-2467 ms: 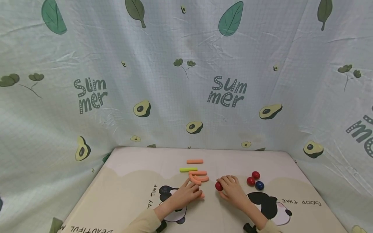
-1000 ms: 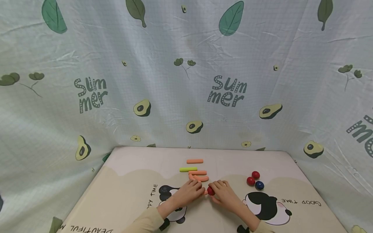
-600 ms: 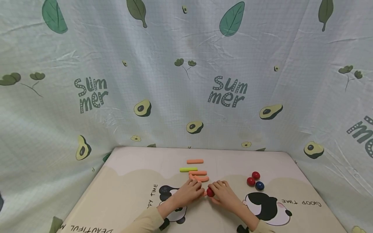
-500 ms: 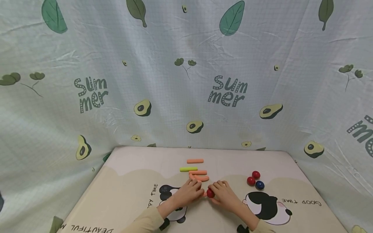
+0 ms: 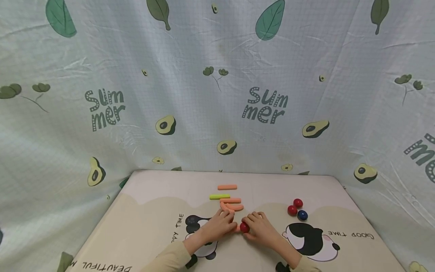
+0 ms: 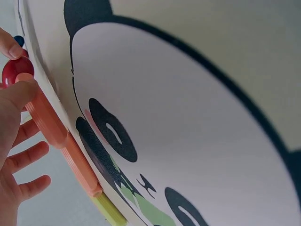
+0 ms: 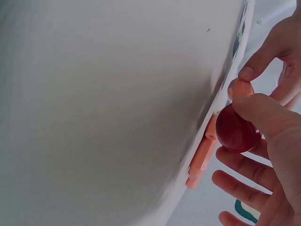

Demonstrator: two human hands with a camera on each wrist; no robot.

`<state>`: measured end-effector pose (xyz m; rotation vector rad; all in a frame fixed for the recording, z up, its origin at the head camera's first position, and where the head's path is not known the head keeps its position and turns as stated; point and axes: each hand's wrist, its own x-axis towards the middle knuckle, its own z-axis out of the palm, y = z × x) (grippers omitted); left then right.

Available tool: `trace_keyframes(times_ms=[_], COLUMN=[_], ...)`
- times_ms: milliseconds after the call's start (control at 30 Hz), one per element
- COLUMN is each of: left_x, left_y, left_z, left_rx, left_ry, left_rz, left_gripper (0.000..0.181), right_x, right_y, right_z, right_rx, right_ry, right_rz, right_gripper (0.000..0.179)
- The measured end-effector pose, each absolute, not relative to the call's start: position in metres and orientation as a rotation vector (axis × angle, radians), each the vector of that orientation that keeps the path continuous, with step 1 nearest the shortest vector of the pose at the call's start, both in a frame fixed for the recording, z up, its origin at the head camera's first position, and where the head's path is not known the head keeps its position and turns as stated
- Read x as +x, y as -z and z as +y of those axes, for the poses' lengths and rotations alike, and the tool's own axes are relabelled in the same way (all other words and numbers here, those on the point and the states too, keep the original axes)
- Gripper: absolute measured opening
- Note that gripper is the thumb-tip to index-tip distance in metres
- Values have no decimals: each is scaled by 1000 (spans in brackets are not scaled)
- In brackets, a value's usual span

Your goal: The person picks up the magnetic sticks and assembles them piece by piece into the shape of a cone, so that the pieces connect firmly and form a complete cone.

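My left hand (image 5: 219, 226) pinches an orange ribbed stick (image 6: 47, 115) between thumb and fingers; in the head view only its right end shows past the fingertips. My right hand (image 5: 261, 228) grips a shiny red ball (image 5: 244, 227), with the thumb and fingers round it in the right wrist view. Ball and stick end meet between the two hands, low over the printed table cover. Just beyond the left fingertips lie two curved orange pieces (image 5: 235, 207), a straight orange stick (image 5: 231, 200) and a yellow-green stick (image 5: 219, 197).
Another orange stick (image 5: 227, 187) lies farther back. To the right, two red balls (image 5: 298, 203) and a dark blue ball (image 5: 302, 215) sit grouped on the table (image 5: 153, 226). Behind the table's far edge hangs a printed cloth (image 5: 190, 98).
My right hand has carried the red ball leftward to the end of the orange stick, then slightly nearer me. The left hand has shifted a little right and stays on the stick.
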<state>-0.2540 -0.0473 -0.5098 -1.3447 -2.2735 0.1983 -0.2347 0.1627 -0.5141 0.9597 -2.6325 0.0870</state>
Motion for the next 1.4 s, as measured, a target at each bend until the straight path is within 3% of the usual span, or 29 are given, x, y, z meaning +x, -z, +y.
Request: trace_keyframes(times_ms=[767, 1400], left_x=[-253, -254], left_y=[513, 512], left_z=[-46, -47], left_rx=[-1305, -1319], left_ry=[-158, -171], left_rz=[-2388, -2403], left_gripper=[21, 13], right_x=[-233, -236], right_y=[514, 514], right_z=[161, 166], right_rx=[960, 1023], right_ry=[-153, -300], right_rz=[-2756, -2736], right_gripper=[34, 26])
